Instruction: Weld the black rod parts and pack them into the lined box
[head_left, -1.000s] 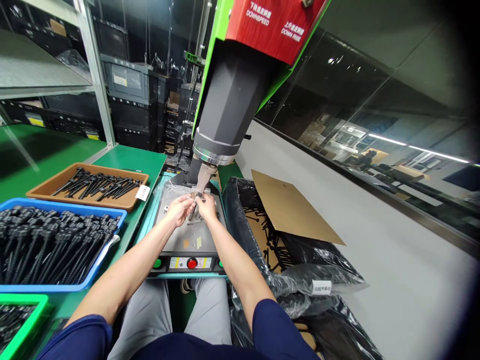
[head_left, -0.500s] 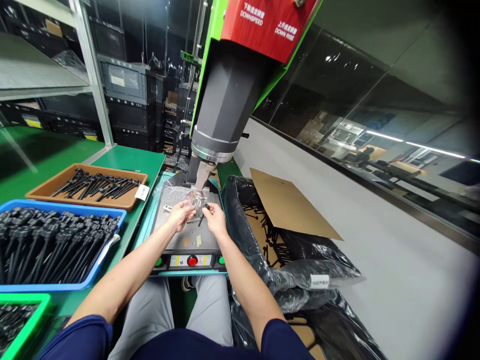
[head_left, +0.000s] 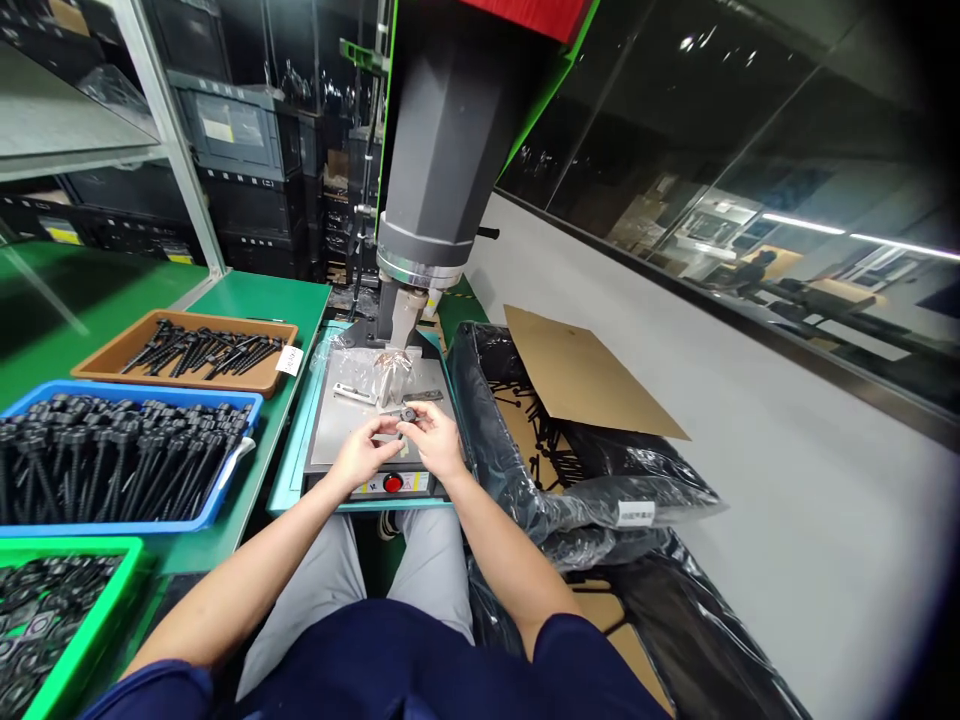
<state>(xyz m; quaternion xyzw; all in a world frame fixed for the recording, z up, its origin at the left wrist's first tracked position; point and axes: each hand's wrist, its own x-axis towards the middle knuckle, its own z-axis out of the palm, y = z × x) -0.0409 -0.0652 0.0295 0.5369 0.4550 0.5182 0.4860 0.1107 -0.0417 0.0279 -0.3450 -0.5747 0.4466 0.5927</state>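
Note:
Both hands meet over the front of the press's metal base plate (head_left: 330, 440). A small black plastic part with a rounded head (head_left: 408, 414) sits between thumb and fingers of my right hand (head_left: 436, 436). My left hand (head_left: 366, 452) is closed at the same part from the left, its fingertips touching it; the lower part is mostly hidden by the fingers. Behind the hands stand the metal press horn (head_left: 406, 322) and clear plastic film (head_left: 375, 372) around the fixture. A metal bar (head_left: 352, 394) lies on the plate, left of the fixture.
On the left are a brown tray (head_left: 97, 366) and a blue tray (head_left: 202, 522) of black ribbed stems, and a green tray (head_left: 112, 590) of small black parts. A film-lined box (head_left: 480, 420) with a cardboard sheet (head_left: 585, 375) stands right. A red button (head_left: 393, 483) is in front.
My hands have come together and moved toward me, off the fixture. The black part in my right hand is now held between both hands. The view has tilted downward.

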